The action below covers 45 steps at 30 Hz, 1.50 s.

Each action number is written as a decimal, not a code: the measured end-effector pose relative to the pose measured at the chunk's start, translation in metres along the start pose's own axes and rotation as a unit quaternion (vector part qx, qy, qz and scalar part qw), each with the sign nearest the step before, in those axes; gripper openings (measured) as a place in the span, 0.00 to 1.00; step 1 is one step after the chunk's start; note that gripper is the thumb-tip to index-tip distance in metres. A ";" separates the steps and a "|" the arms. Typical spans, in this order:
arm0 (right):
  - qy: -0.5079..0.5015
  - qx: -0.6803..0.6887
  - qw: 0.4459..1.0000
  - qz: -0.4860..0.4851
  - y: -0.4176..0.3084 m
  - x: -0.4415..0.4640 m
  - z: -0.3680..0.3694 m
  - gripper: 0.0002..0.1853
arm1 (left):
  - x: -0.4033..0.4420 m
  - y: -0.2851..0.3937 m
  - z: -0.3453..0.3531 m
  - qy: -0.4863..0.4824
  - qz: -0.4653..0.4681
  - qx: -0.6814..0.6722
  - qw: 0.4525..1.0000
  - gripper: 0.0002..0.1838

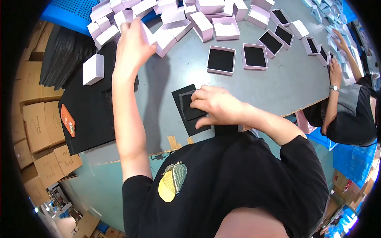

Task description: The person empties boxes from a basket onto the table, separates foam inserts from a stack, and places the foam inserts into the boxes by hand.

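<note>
My left hand [134, 47] stretches to the front of a pile of pale pink box halves. Its fingers and thumb are spread around one pale box [147, 33], partly covered by the hand. My right hand [219, 105] is over a small stack of black foam pads [186, 107] near the table's front edge. The bent fingers and thumb grip the top pad, whose right side is hidden under the palm. Ahead of that hand stand an open box lined with black foam [221, 59] and a second lined box [254, 55].
Black foam sheets [87, 115] cover the table's left end, with a white box [93, 70] and an orange card [68, 120] on them. Stacked cartons [39, 123] stand at left. Several lined boxes [271, 42] extend rightward towards a co-worker's hands [335, 71].
</note>
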State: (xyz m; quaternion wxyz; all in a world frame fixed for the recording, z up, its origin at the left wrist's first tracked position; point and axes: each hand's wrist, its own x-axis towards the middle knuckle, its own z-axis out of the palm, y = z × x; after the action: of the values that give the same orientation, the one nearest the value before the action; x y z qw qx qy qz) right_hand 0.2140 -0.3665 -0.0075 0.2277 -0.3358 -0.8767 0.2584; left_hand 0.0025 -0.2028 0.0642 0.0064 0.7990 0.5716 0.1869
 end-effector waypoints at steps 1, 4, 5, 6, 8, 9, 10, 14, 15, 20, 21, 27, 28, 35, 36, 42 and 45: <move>-0.004 -0.043 0.998 -0.037 0.001 -0.001 0.003 0.20 | -0.011 0.004 -0.005 0.027 0.002 -0.018 0.999 0.44; -0.006 -0.128 0.991 -0.035 0.000 -0.006 0.022 0.19 | -0.044 0.005 0.010 -0.024 -0.023 -0.328 0.944 0.43; -0.017 -0.119 0.992 -0.031 -0.001 -0.006 0.017 0.17 | -0.050 0.004 0.025 -0.062 -0.031 -0.382 0.921 0.42; 0.037 -0.084 0.995 -0.034 -0.002 -0.006 0.012 0.17 | -0.059 0.004 0.043 -0.100 -0.040 -0.435 0.894 0.41; 0.146 -0.019 0.988 -0.042 0.003 -0.003 -0.003 0.16 | -0.067 0.009 0.068 -0.099 -0.018 -0.372 0.923 0.43; 0.182 -0.041 0.982 -0.032 0.002 -0.001 -0.017 0.15 | -0.070 0.009 0.075 -0.092 -0.022 -0.364 0.926 0.44; 0.239 -0.035 0.970 -0.011 0.004 0.000 -0.028 0.15 | -0.072 0.008 0.082 -0.085 -0.027 -0.357 0.930 0.44; 0.351 -0.036 0.936 0.019 0.036 0.027 -0.043 0.11 | -0.075 0.000 0.108 -0.090 0.005 -0.315 0.945 0.46; 0.333 -0.057 0.941 0.000 0.052 0.035 -0.034 0.11 | -0.075 0.004 0.102 -0.087 0.002 -0.309 0.947 0.47; 0.111 -0.263 0.958 -0.028 0.076 0.053 -0.018 0.04 | -0.080 0.013 0.096 -0.081 -0.024 -0.295 0.952 0.48; 0.075 -0.305 0.949 -0.018 0.074 0.054 -0.019 0.05 | -0.079 0.015 0.096 -0.086 -0.021 -0.295 0.952 0.49; 0.020 -0.348 0.934 0.083 0.063 0.045 -0.044 0.06 | -0.068 0.018 0.091 -0.018 0.023 -0.345 0.938 0.36; 0.031 -0.331 0.939 0.086 0.053 0.040 -0.047 0.06 | -0.064 0.006 0.090 0.036 0.025 -0.323 0.945 0.33; -0.066 -0.181 0.979 -0.067 -0.012 -0.002 0.005 0.21 | -0.013 -0.024 0.098 0.034 -0.010 -0.014 0.999 0.35; -0.051 -0.226 0.969 -0.081 -0.010 -0.005 0.010 0.20 | -0.007 -0.020 0.090 -0.025 -0.037 -0.012 0.999 0.35; 0.097 -0.113 0.989 -0.010 -0.002 -0.001 -0.025 0.16 | -0.041 -0.021 0.064 0.062 -0.089 -0.226 0.968 0.44; 0.321 -0.038 0.946 0.038 0.013 0.026 -0.042 0.12 | -0.071 -0.026 0.061 -0.026 -0.138 -0.484 0.864 0.50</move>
State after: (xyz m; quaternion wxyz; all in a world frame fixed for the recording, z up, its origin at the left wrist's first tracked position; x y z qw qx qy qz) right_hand 0.2261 -0.3273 0.0225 0.4739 -0.4423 -0.7531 0.1122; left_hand -0.0223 -0.2464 -0.0189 0.4323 0.6130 0.5137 0.4165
